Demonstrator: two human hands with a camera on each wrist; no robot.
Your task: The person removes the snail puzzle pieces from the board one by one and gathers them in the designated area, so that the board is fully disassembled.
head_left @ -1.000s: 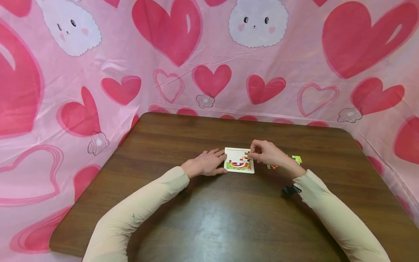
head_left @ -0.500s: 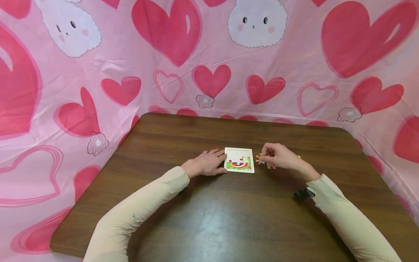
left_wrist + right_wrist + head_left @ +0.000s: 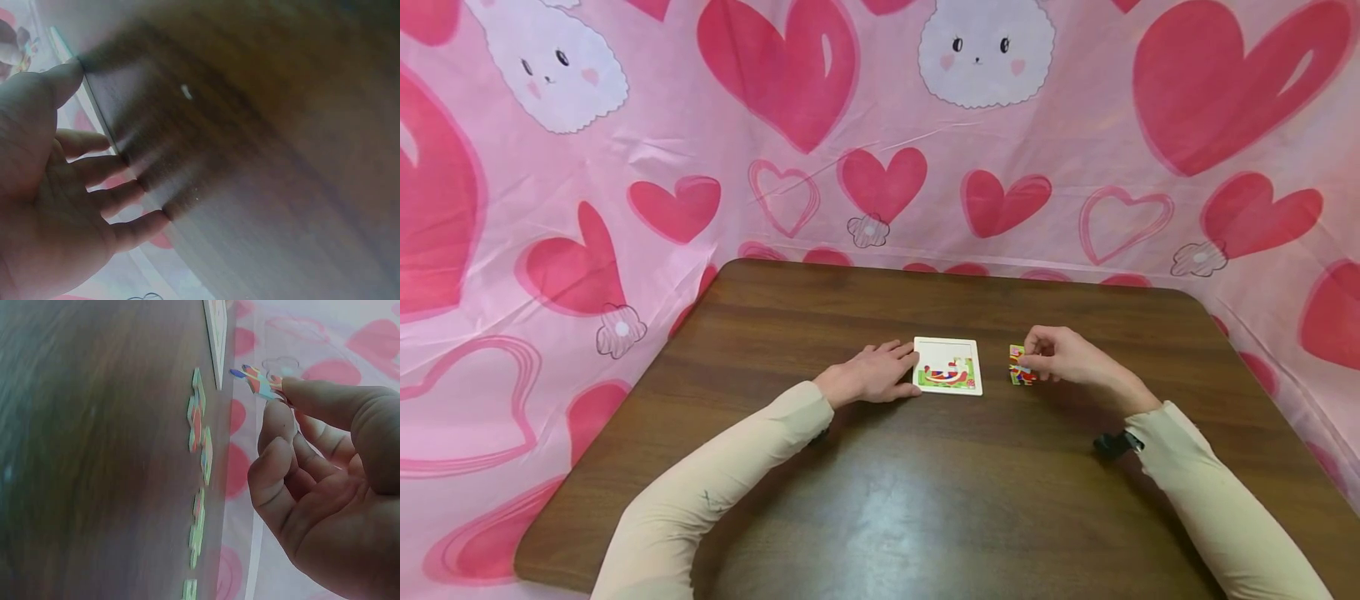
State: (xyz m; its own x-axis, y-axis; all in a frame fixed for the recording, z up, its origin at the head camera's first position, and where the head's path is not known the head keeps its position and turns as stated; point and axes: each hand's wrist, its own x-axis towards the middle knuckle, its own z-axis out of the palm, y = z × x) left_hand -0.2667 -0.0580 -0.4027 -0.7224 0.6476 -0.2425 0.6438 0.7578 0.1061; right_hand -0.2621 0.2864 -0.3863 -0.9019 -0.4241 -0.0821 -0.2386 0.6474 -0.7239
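A white puzzle tray (image 3: 934, 353) lies on the table with a partly filled picture along its lower and right parts. My left hand (image 3: 872, 373) rests flat beside it, the fingers straight and touching its left edge; the left wrist view also has this hand (image 3: 56, 181) at the rim. To the right of the tray, my right hand (image 3: 1067, 358) is over loose puzzle pieces (image 3: 1017, 377). Between thumb and forefinger it pinches a colourful puzzle piece (image 3: 257, 382), held above the table in the right wrist view. The hand partly hides the loose pieces in the head view.
Several loose pieces (image 3: 197, 531) lie in a row on the brown wooden table (image 3: 880, 483), close to the tray's right side. A pink heart-patterned cloth (image 3: 880, 100) hangs behind and beside the table.
My right hand has moved from the tray's right edge rightward to the loose pieces, carrying the pinched piece away from the tray. The left hand and tray have stayed in place.
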